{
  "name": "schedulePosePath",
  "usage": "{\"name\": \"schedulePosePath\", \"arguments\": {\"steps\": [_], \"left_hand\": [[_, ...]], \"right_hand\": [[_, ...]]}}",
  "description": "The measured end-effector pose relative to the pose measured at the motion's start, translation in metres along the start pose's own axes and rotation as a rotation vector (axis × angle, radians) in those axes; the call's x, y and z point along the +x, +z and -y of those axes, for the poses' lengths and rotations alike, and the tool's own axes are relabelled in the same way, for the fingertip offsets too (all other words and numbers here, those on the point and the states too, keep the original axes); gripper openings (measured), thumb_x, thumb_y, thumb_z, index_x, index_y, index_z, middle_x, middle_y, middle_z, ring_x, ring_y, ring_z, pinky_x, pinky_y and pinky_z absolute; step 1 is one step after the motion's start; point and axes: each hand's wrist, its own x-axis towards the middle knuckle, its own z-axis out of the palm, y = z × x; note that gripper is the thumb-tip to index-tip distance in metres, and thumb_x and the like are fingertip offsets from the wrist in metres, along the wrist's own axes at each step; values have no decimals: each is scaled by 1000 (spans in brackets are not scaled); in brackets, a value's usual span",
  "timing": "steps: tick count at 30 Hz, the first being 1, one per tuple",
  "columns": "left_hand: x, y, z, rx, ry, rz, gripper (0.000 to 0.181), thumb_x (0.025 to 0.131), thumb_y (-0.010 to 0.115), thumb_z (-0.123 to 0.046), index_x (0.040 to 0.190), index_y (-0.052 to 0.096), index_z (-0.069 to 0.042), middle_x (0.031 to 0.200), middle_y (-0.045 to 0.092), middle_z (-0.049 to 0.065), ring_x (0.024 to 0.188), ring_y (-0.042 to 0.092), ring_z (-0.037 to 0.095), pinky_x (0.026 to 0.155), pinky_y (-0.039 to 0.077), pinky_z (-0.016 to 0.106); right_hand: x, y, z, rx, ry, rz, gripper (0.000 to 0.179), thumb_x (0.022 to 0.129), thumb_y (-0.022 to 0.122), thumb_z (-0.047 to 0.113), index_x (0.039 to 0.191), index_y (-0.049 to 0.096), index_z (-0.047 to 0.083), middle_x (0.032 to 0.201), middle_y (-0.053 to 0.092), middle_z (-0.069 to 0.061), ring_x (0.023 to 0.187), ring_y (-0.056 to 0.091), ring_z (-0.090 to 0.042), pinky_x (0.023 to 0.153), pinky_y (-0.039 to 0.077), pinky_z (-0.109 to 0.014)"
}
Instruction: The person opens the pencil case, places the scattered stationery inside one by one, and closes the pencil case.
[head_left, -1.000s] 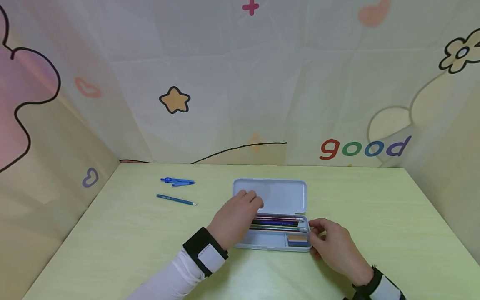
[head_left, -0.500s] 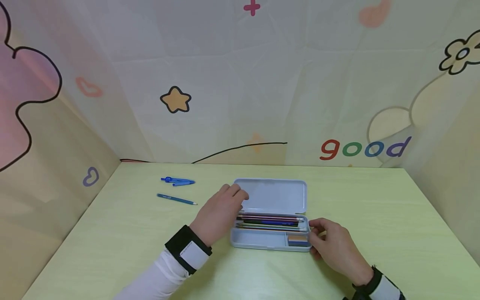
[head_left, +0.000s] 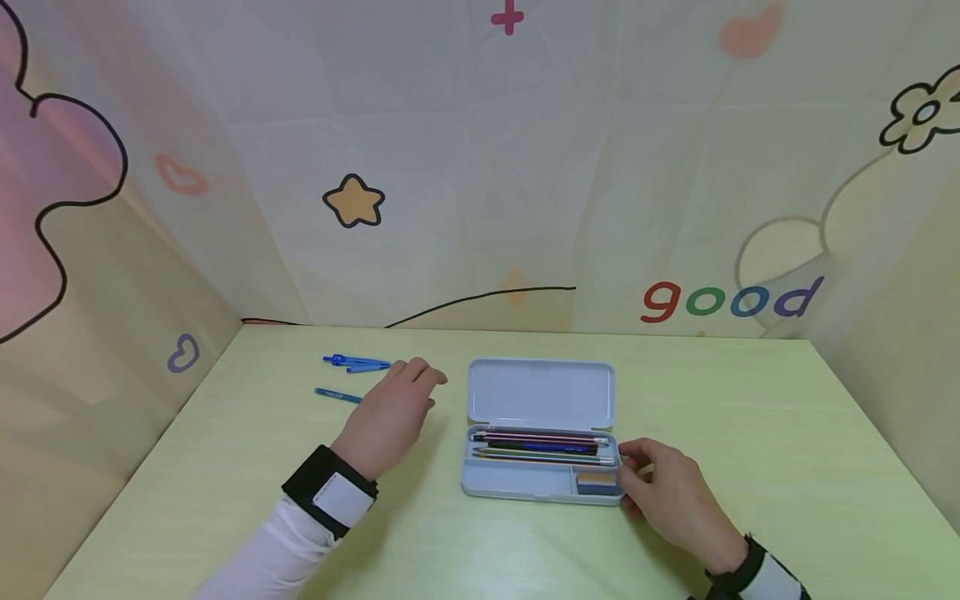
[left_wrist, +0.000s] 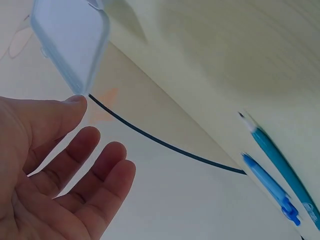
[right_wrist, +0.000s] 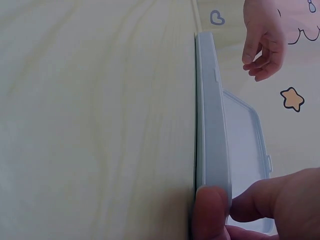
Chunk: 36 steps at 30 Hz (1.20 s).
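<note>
A light blue pencil case (head_left: 517, 480) lies with its lid (head_left: 540, 393) folded back. Several pencils (head_left: 540, 457) fill its long compartment, and an orange-and-blue eraser (head_left: 596, 484) sits in the small one at the right. My right hand (head_left: 671, 492) grips the case's right end; in the right wrist view the fingers (right_wrist: 209, 212) pinch its wall. Further left, my left hand (head_left: 390, 417) hovers over the table with loosely bent fingers and nothing between them. It covers the tip of a teal pencil (head_left: 336, 394) in the head view. Just behind is a blue compass (head_left: 356, 364).
The pale green table (head_left: 525, 550) ends at a printed fabric backdrop (head_left: 480, 208) along the back. More fabric rises on the left and right sides. Both wrists wear black straps (head_left: 330, 492).
My left hand has moved left, away from above the pencil case, to beside the teal pencil and compass. The right hand keeps its grip on the case's end.
</note>
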Motion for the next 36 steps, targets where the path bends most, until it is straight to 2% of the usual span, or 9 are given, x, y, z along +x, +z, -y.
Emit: {"name": "schedulePosePath", "arguments": {"steps": [8, 16, 24, 30, 36], "left_hand": [[-8, 1, 28, 21, -62, 22, 35, 94, 77, 3, 128, 68, -2, 120, 66, 11, 111, 61, 29, 95, 58, 38], [-19, 3, 54, -15, -56, 10, 36, 93, 73, 9, 128, 66, 3, 121, 66, 15, 118, 62, 35, 100, 55, 44], [-27, 5, 75, -1, -143, 49, 37, 95, 72, 9, 131, 66, 4, 132, 65, 22, 127, 60, 42, 104, 53, 53], [-33, 13, 94, 10, -170, 67, 33, 98, 67, 10, 131, 66, 5, 132, 64, 23, 129, 59, 44, 107, 51, 54], [-35, 16, 105, 42, -195, 111, 34, 97, 65, 14, 131, 66, 6, 134, 64, 26, 130, 58, 46, 109, 48, 57]], "right_hand": [[0, 0, -1, 11, -1, 0, 35, 100, 64, 7, 132, 63, -7, 96, 63, -7, 65, 64, -18, 58, 55, -27], [1, 1, -2, 9, -2, -5, 36, 100, 64, 8, 133, 63, -7, 96, 64, -7, 64, 64, -18, 58, 54, -27], [0, 2, -2, 19, -4, -7, 36, 100, 64, 7, 133, 62, -7, 96, 63, -7, 65, 64, -18, 57, 55, -27], [0, 2, -2, 28, -12, -11, 35, 99, 63, 6, 131, 63, -7, 95, 64, -7, 64, 65, -18, 56, 55, -28], [0, 1, 0, 29, -7, -10, 35, 99, 63, 6, 132, 63, -7, 95, 63, -7, 64, 65, -18, 57, 56, -28]]}}
